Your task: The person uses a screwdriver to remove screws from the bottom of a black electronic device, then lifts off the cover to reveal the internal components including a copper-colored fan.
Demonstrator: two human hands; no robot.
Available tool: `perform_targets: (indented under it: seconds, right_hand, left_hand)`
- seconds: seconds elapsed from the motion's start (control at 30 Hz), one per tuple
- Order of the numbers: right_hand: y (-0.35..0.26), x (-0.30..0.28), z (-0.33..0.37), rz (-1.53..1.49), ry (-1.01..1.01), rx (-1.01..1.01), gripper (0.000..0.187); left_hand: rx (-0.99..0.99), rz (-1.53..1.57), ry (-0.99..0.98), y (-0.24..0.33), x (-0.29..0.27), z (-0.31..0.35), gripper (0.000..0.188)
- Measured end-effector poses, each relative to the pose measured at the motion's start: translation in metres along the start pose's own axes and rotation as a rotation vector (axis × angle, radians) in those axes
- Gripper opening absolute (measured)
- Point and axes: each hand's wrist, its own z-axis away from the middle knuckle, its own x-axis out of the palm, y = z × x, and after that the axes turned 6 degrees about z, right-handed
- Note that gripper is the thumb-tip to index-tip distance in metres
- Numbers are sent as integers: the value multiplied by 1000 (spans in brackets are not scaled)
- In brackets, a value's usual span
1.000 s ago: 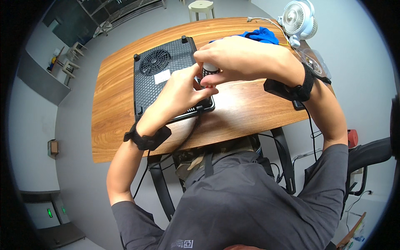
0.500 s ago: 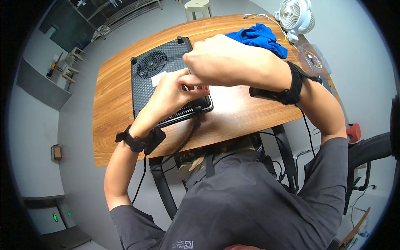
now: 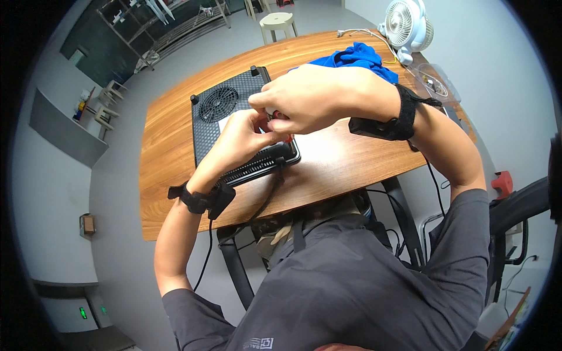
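A black flat appliance (image 3: 202, 128) lies on the table, showing a round fan grille (image 3: 218, 104), stubby feet and a slotted edge; it looks like an upturned induction cooker. My left hand (image 3: 241, 140) is above its near right part, its fingers curled in a pinch. Over and against it, my right hand (image 3: 304, 96) is closed, knuckles up. Between the two hands shows a small red-and-white thing (image 3: 288, 138), mostly covered by fingers, so its kind is unclear. A white label on the appliance is partly hidden behind my left hand.
A blue cloth (image 3: 357, 57) lies at the table's far right, beside a white fan (image 3: 404, 26) and a clear plastic tray (image 3: 436, 85) holding small items. The appliance's black cord (image 3: 263, 202) runs over the near table edge (image 3: 328, 196). A pale stool (image 3: 277, 22) stands beyond.
The view has shifted slightly, so the table sits a little lower and to the right. My right hand has turned slightly, and more of the small thing shows between my hands.
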Motion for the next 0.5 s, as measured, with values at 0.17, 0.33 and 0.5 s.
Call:
perform_targets:
  seconds: [0.17,0.33,0.5]
  right_hand:
    - [-11,2,-14,191,-16,99,41]
    - [-10,-5,-8,98,-40,89,33]
    - [-2,-9,-4,-30,-158,30,24]
  left_hand:
    - [32,40,42,-1,1,5,33]
    - [-7,-18,61,11,7,3,33]
    - [88,28,47,-4,3,3,31]
